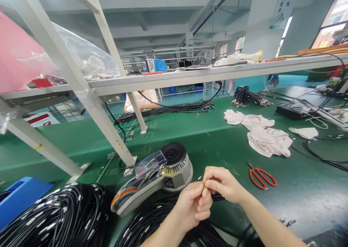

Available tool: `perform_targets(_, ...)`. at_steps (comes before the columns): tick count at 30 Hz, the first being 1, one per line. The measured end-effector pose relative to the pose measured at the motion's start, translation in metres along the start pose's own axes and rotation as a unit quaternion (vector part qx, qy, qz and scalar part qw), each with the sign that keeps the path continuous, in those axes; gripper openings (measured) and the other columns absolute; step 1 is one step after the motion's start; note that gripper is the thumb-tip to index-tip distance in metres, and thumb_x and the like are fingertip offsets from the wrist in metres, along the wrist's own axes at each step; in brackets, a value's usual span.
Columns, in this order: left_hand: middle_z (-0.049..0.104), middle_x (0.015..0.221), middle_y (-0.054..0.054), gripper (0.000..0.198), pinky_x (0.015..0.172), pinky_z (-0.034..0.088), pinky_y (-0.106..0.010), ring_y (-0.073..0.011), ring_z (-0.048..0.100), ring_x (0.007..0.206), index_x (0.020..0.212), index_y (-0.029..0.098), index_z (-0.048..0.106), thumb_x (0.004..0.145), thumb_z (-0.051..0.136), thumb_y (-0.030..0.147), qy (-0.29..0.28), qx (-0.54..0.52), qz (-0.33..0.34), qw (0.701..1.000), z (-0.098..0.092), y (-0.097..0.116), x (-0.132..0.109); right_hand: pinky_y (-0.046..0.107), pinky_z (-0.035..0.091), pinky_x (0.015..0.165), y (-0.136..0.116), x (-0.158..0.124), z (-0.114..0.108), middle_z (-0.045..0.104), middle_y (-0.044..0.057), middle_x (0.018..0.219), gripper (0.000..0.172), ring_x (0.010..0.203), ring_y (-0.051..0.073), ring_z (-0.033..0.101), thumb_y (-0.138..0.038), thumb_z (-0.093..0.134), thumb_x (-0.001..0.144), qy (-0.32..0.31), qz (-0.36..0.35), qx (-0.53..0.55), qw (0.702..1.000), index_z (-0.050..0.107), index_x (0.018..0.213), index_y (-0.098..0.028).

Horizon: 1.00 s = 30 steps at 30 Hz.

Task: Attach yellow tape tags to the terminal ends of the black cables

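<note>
My left hand (193, 205) and my right hand (224, 185) meet fingertip to fingertip in front of me. Both pinch a small amber-yellow piece (204, 184), mostly covered by the fingers, so its kind is unclear. Black cables (152, 218) lie in a heap under and beside my hands; whether one runs into my grip I cannot tell. Just left of the hands stands a grey tape dispenser (178, 172) with a round black top and a clear cover. Red-handled cutters (262, 177) rest on the green bench to the right of my right hand.
A large coil of black cable (62, 214) and a blue bin (21, 196) sit at left. White gloves (268, 140) lie at right, with a cable bundle (246, 96) behind. A shelf's slanted post (106, 127) rises from the bench. Across it sits another person (146, 98).
</note>
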State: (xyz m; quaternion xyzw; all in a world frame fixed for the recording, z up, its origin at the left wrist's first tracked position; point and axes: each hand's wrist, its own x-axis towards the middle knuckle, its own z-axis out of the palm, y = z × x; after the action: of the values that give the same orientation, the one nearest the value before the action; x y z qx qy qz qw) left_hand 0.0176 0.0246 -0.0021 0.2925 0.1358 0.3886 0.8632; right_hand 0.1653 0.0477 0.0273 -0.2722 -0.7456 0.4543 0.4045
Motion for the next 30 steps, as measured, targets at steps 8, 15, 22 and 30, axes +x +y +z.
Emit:
perform_targets(8, 0.060, 0.103, -0.006, 0.034, 0.088, 0.034, -0.032, -0.0188, 0.049, 0.098, 0.105, 0.021, 0.059, 0.079, 0.041, 0.009, -0.096, 0.607, 0.029, 0.788, 0.019, -0.024, -0.009, 0.022, 0.041, 0.050, 0.001, -0.001, -0.037, 0.051, -0.001, 0.067, 0.015, 0.052, 0.010, 0.049, -0.025, 0.055, 0.081, 0.123, 0.025, -0.043, 0.991, 0.062, 0.071, -0.017)
perform_targets(15, 0.055, 0.101, -0.008, 0.030, 0.077, 0.034, -0.038, -0.0260, 0.044, 0.093, 0.105, 0.019, 0.054, 0.075, 0.054, 0.018, 0.152, 0.873, 0.049, 0.461, -0.029, -0.059, 0.010, 0.022, 0.042, 0.050, -0.005, -0.004, -0.041, 0.053, -0.002, 0.061, 0.013, 0.052, 0.011, 0.050, -0.025, 0.054, 0.080, 0.155, 0.052, -0.084, 0.983, 0.062, 0.072, -0.017)
perform_targets(22, 0.056, 0.085, -0.007, 0.010, 0.069, 0.036, -0.032, -0.0212, 0.047, 0.080, 0.082, 0.015, 0.055, 0.075, 0.051, 0.009, 0.083, 0.910, 0.015, 0.405, -0.040, -0.054, 0.012, 0.022, 0.041, 0.049, -0.001, -0.003, -0.035, 0.055, -0.001, 0.062, 0.014, 0.053, 0.012, 0.050, -0.024, 0.052, 0.081, 0.121, 0.055, -0.099, 0.986, 0.062, 0.073, -0.017)
perform_targets(30, 0.052, 0.068, 0.000, 0.011, 0.062, 0.033, -0.026, -0.0155, 0.047, 0.067, 0.068, 0.019, 0.049, 0.077, 0.044, 0.014, 0.139, 0.752, 0.050, 0.642, -0.030, -0.025, 0.009, 0.023, 0.042, 0.050, 0.000, -0.002, -0.034, 0.054, -0.001, 0.060, 0.016, 0.052, 0.012, 0.049, -0.030, 0.054, 0.080, 0.131, 0.072, -0.082, 0.985, 0.061, 0.073, -0.018)
